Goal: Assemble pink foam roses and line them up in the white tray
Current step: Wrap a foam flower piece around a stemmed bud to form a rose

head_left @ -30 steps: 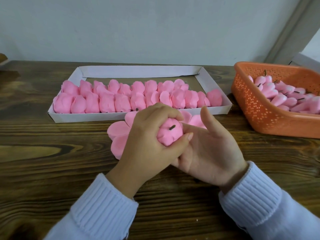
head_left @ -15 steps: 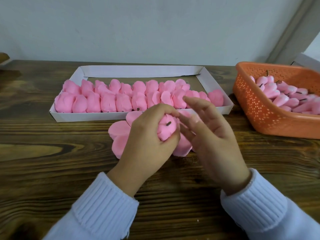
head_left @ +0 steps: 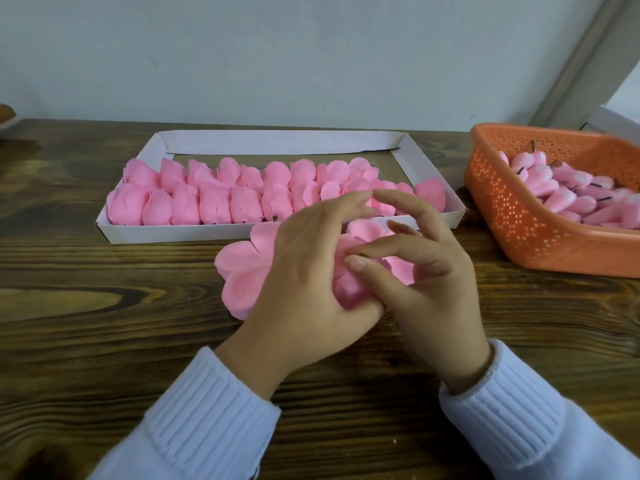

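My left hand (head_left: 304,271) grips a pink foam rose (head_left: 349,289) just in front of the white tray (head_left: 166,233). My right hand (head_left: 426,282) meets it from the right, thumb and forefinger pinching the rose at its short dark stem, the other fingers spread. Flat pink petal sheets (head_left: 242,271) lie on the table under and left of my hands. Two rows of finished pink roses (head_left: 214,195) fill the tray's front part; its back strip shows bare table.
An orange perforated basket (head_left: 519,220) at the right holds several pink rose buds (head_left: 568,192) with dark stems. The dark wooden table (head_left: 104,323) runs back to a pale wall. My white ribbed sleeves cover both wrists.
My right hand has turned over and come onto the rose, now pinching at its stem. My left hand kept its grip and shifted slightly up toward the tray.
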`<move>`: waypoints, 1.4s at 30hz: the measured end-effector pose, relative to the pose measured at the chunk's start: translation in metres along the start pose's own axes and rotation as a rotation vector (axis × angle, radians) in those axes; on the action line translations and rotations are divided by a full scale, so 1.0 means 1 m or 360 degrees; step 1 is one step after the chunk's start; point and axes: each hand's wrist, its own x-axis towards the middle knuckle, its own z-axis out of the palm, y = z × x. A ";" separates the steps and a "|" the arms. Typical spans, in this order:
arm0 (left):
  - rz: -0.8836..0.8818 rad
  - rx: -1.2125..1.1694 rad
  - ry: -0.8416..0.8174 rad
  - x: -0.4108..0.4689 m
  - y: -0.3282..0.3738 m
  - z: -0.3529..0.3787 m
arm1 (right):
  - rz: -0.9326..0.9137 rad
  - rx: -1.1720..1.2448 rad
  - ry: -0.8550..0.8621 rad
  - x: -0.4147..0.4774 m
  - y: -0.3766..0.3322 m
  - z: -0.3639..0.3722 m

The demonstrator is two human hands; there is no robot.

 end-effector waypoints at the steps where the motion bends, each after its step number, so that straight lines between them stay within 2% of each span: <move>1: 0.0008 -0.0042 -0.0030 0.001 0.001 0.000 | 0.0005 0.0005 -0.0026 0.000 -0.001 0.000; 4: -0.0016 -0.0167 -0.0130 0.000 0.003 0.001 | 0.0051 0.0074 -0.0161 0.000 -0.003 0.001; 7: -0.0169 -0.0368 -0.0191 -0.002 0.004 0.001 | 0.0108 0.0193 -0.0214 0.000 -0.004 0.000; 15: -0.0406 -0.0484 -0.0181 -0.001 0.005 0.004 | 0.0359 0.0823 -0.0049 0.003 -0.001 -0.002; 26: -0.0570 -0.0642 -0.0322 -0.001 0.005 0.004 | 0.0722 0.1215 -0.0021 0.007 0.001 -0.006; 29: -0.0587 -0.0578 -0.0308 -0.004 0.003 0.004 | 0.0695 0.1071 -0.0007 0.009 0.002 -0.007; 32: -0.0571 -0.0347 -0.0245 -0.006 -0.001 0.005 | 0.0348 0.0506 -0.0007 0.011 0.002 -0.012; 35: -0.0507 -0.0195 -0.0241 -0.006 -0.005 0.005 | 0.0197 0.0177 -0.0225 0.010 0.001 -0.014; 38: -0.0508 -0.0136 -0.0292 -0.005 -0.008 0.004 | 0.0292 0.0099 -0.0426 0.008 0.003 -0.012; 42: -0.0557 -0.0137 -0.0134 -0.005 -0.011 0.004 | 0.0546 0.0361 -0.0348 0.011 0.006 -0.015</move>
